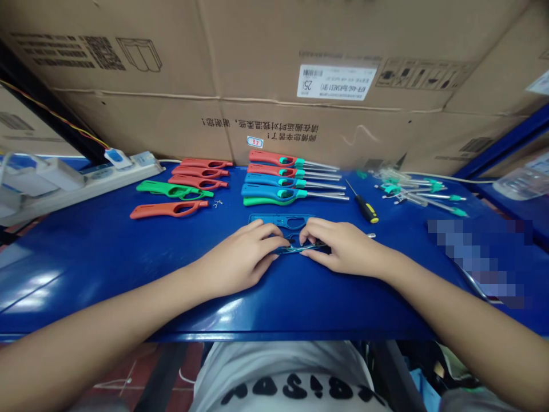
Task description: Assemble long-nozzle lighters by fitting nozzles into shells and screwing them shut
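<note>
My left hand and my right hand meet at the middle of the blue table. Between them lies a blue lighter casing, a long-necked gas lighter's half shell with thin parts inside, partly hidden by my fingers. The left fingers are closed on its left portion. My right thumb and fingers pinch at its right portion, where a dark piece shows; a metal tip pokes out past that hand. Just beyond my fingers rests another blue casing half, inner side up.
Several assembled lighters with metal tubes stand in a row at the back. Empty-looking red casings, a green one and an orange one lie left. A screwdriver and tube assemblies lie right. A cardboard wall closes the back.
</note>
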Motion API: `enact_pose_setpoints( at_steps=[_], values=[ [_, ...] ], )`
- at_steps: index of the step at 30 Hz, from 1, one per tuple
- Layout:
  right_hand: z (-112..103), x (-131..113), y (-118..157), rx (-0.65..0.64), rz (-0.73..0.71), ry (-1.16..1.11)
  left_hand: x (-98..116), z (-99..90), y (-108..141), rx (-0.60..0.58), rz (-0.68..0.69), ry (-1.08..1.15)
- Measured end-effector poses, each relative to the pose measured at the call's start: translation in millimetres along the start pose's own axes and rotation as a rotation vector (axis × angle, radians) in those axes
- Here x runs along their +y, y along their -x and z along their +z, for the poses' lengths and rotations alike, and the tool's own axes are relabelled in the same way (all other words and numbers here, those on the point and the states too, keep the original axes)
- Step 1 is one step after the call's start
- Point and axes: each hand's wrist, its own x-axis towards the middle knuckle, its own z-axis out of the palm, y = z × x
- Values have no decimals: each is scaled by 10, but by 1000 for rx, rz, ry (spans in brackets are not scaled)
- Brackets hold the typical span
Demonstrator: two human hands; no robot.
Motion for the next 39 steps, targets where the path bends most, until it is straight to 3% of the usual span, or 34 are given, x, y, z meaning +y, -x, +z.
enact_pose_setpoints(
  at_steps=[12,39],
  values=[
    [-11,8,22,-47,-65,22,3,11,-7,-3,2,-2],
    [17,18,-3,-8,-57,-75,19,4,-14,-27,-25,12]
  ],
)
